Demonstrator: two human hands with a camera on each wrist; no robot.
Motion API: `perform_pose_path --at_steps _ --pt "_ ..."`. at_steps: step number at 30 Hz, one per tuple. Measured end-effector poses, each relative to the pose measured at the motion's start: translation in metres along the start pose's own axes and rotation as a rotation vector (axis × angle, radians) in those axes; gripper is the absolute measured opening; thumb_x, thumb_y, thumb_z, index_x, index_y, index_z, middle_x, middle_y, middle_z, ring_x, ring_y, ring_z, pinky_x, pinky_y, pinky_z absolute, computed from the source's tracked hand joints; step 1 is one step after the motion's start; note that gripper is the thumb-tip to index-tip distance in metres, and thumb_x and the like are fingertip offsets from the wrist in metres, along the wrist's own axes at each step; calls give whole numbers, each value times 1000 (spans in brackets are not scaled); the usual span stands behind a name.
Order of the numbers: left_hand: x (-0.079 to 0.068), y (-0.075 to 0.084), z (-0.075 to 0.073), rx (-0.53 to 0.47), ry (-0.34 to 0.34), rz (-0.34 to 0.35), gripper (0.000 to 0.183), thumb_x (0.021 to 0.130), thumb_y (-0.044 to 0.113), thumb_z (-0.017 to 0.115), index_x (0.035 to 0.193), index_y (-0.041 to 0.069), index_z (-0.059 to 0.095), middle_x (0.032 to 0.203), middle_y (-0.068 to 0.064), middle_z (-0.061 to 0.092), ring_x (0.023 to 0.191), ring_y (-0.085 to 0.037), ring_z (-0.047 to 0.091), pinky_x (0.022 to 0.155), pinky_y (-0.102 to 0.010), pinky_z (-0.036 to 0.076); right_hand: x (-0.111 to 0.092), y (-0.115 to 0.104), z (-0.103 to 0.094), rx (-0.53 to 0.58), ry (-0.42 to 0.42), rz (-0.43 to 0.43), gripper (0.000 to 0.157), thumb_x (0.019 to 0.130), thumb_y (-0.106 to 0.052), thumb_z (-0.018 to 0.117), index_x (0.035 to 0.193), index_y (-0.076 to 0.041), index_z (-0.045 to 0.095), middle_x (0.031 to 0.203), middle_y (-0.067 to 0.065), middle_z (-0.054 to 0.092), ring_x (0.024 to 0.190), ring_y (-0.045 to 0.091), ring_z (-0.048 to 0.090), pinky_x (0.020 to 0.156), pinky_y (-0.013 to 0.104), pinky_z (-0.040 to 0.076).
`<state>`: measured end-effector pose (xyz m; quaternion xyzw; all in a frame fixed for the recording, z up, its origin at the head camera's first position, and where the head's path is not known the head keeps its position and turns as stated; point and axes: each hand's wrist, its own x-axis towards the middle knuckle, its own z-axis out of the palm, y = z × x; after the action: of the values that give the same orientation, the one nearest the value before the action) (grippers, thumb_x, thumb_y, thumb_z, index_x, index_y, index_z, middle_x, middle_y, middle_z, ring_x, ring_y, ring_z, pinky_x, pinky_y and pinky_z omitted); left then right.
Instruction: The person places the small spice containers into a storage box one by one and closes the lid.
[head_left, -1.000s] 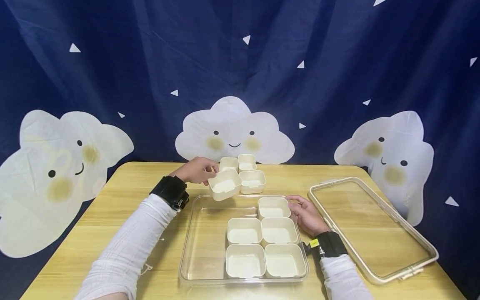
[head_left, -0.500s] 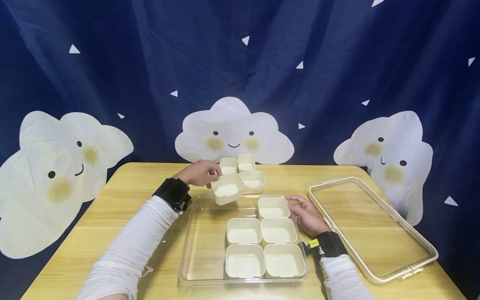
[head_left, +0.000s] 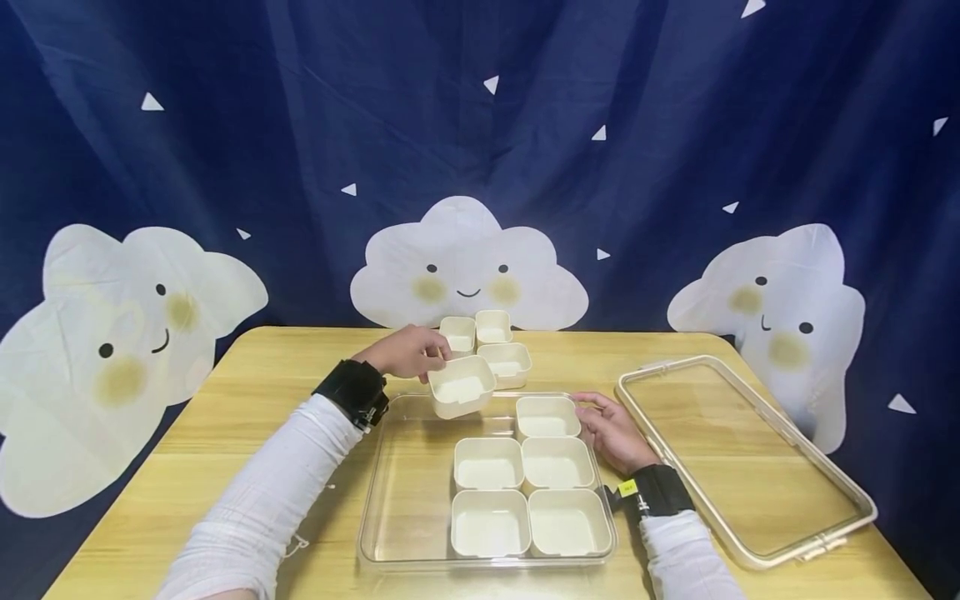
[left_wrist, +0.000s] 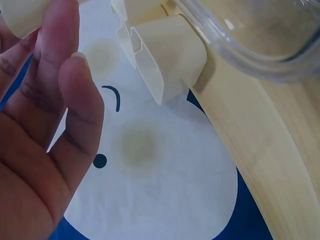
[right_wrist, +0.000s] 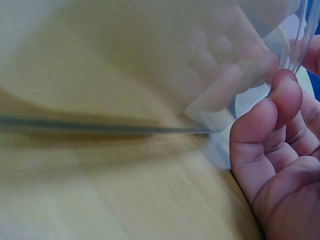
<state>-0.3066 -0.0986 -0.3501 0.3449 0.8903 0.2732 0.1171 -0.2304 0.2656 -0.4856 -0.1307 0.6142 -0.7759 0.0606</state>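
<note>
My left hand (head_left: 408,352) pinches a small cream box (head_left: 461,390) by its left edge, slightly tilted, above the far left part of a clear plastic bin (head_left: 408,500). In the left wrist view only a corner of this box shows at the top left. Inside the bin several matching boxes (head_left: 491,521) stand along the right and near sides. My right hand (head_left: 617,433) grips the bin's rim near its far right corner, fingertips against the clear wall (right_wrist: 220,115) in the right wrist view.
Behind the bin, several more cream boxes (head_left: 504,365) stand at the wooden table's (head_left: 247,375) far edge. A clear lid with a cream frame (head_left: 789,432) lies to the right. A dark blue curtain (head_left: 420,100) with printed clouds hangs behind.
My left hand has carried the cream box a little to the right and nearer, further over the bin. The right hand has stayed where it was.
</note>
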Motion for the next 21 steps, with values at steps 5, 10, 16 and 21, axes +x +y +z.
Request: perform_pose_path --at_steps 5,10,16,21 --pt "2 2 3 -6 2 39 10 93 1 58 95 4 67 91 -8 67 56 -17 65 61 -29 51 -1 -1 0 10 1 -4 22 98 1 50 119 -3 55 98 3 67 90 12 63 81 26 53" --pt "3 3 6 5 -7 40 10 93 2 58 93 6 67 94 -8 65 56 -15 65 65 -29 50 -2 -1 1 10 -2 -8 22 98 1 49 118 -4 56 99 2 67 90 12 64 79 25 53" --pt "4 7 6 5 -12 43 10 94 2 58 94 6 67 90 -6 66 56 -13 64 71 -31 52 -2 0 0 0 4 -10 22 97 1 50 118 -4 56 97 2 67 88 11 63 77 23 53" --pt "4 9 7 -22 -24 54 11 94 2 57 94 5 67 85 -5 66 60 -23 67 64 -29 53 -1 0 0 9 7 -11 23 97 1 51 119 -1 55 98 2 67 89 11 63 78 24 53"
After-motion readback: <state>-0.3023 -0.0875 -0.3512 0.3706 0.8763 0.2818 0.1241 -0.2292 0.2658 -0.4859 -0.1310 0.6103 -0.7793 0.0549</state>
